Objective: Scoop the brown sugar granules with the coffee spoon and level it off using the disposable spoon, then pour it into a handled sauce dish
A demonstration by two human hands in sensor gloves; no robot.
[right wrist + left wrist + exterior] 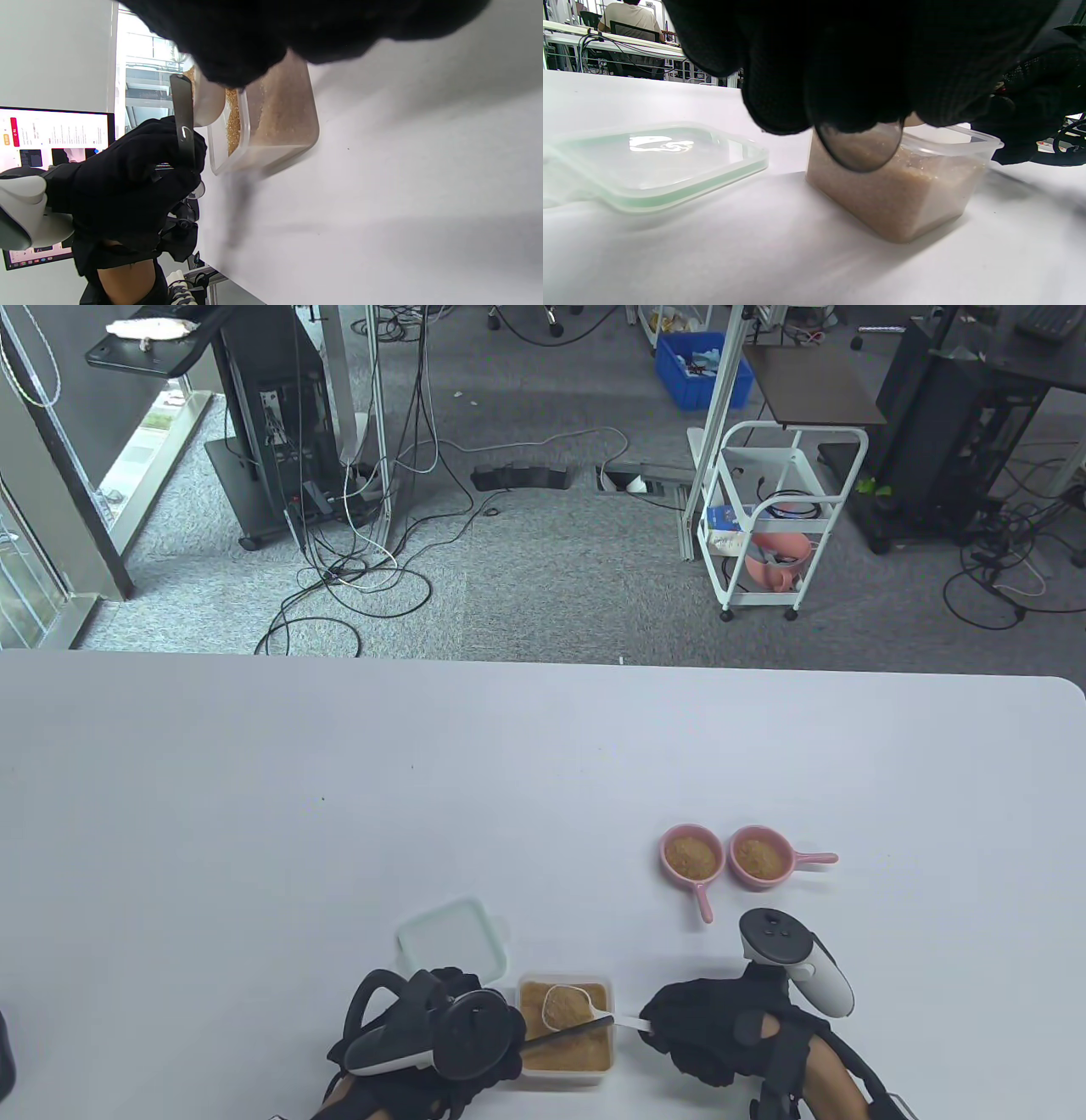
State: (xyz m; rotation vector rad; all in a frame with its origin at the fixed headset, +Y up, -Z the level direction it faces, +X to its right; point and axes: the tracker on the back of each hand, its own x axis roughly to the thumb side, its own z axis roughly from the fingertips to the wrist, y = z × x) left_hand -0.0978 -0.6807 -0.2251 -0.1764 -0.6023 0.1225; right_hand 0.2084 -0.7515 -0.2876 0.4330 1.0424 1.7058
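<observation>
On the white tabletop (254, 814), near its near edge, a clear plastic container (564, 1027) of brown sugar (577, 1048) stands between the two hands, with its lid (454, 937) laid just to the far left of it. Two pink handled sauce dishes (691, 857) (762, 857), each already holding sugar, are set side by side farther off to the right, well apart from the container. The right hand (721, 1027) is curled around the white handle of the coffee spoon (568, 1005), whose heaped bowl is held over the container. The left hand (441, 1027) is closed on the dark disposable spoon (564, 1033), gripped near its bowl so that the handle is laid across just beside the heap. Sugar could be scattered onto the tabletop if the levelling stroke is carried past the container rim, or if the coffee spoon is tilted under the pressure. More could be lost on the long carry to the dishes should the spoon be jolted. The granules look loose, dry and golden-brown, and are judged likely to slide readily.
</observation>
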